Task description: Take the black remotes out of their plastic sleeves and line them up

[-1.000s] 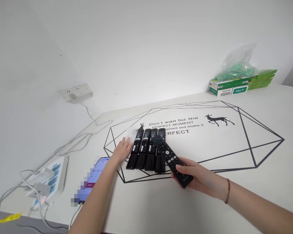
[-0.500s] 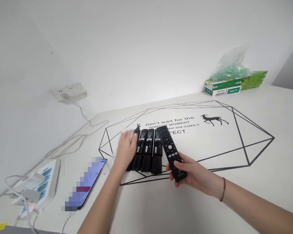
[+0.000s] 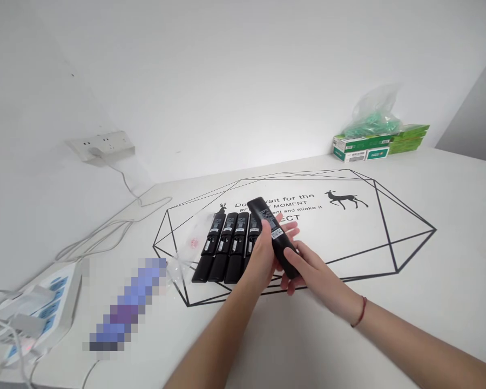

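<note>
Both my hands are on one black remote control [image 3: 264, 212], its labelled back facing up and its far end tilted left. My right hand [image 3: 308, 266] grips the near end, thumb across the back. My left hand [image 3: 263, 254] wraps the remote's left side, with fingertips showing past its right edge. Just left of them lies a row of several black remotes [image 3: 222, 270], backs up with their battery compartments uncovered. My left hand partly hides the rightmost one. A clear plastic bag [image 3: 190, 246] lies beside the row.
A blurred-out phone [image 3: 132, 302] lies at the left, near a white power strip [image 3: 67, 302] with plugs and cables. On the wall is a socket panel [image 3: 101, 147]. Green and white boxes [image 3: 362, 148] with a plastic bag [image 3: 375, 116] on top stand at the back right.
The remote in my right hand has turned from its button side to its back. My left hand has moved right, from the row's left end onto this remote. The view has shifted slightly.
</note>
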A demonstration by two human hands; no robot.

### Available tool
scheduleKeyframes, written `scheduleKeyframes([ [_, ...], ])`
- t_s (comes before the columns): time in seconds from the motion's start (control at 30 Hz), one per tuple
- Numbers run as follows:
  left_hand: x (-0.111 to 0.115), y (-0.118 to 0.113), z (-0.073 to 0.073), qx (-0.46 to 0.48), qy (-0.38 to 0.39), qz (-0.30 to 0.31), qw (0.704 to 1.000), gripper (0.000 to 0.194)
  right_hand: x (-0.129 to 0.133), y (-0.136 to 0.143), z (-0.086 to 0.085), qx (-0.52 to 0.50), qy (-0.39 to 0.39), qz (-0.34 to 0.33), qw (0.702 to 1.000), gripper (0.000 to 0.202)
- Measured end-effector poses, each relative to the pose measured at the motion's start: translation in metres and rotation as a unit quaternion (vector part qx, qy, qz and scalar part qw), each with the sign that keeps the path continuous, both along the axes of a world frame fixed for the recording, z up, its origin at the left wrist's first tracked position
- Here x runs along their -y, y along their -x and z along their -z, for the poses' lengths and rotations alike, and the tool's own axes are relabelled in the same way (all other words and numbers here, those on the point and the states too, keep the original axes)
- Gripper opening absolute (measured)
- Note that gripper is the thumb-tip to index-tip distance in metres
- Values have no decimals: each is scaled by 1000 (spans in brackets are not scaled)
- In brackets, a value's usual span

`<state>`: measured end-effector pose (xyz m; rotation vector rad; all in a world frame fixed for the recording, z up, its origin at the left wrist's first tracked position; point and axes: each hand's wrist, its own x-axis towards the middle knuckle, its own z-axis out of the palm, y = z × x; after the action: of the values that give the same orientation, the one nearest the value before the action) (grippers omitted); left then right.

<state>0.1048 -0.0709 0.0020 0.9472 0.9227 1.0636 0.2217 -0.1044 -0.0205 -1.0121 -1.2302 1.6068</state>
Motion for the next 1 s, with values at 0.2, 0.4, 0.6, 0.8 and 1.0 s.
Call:
scheduleKeyframes([
  [0.2, 7, 8, 10, -2, 13, 94, 995, 74, 4, 5, -2, -112, 74, -37, 990, 43],
  [0.4, 7, 4, 12, 29, 58, 84, 994, 74, 3, 7, 3, -123, 53, -32, 990, 41],
  [0.6, 7, 1, 7, 58, 67, 55, 995, 68, 2, 3, 2, -137, 90, -57, 985, 36],
  [0.8, 3, 4, 1, 58, 32, -12, 998, 65, 1, 0, -3, -116, 118, -59, 984, 37],
  [1.0, 1, 4, 3, 65, 41, -43, 996, 56, 0, 1, 3, -29, 70, -31, 997, 34],
])
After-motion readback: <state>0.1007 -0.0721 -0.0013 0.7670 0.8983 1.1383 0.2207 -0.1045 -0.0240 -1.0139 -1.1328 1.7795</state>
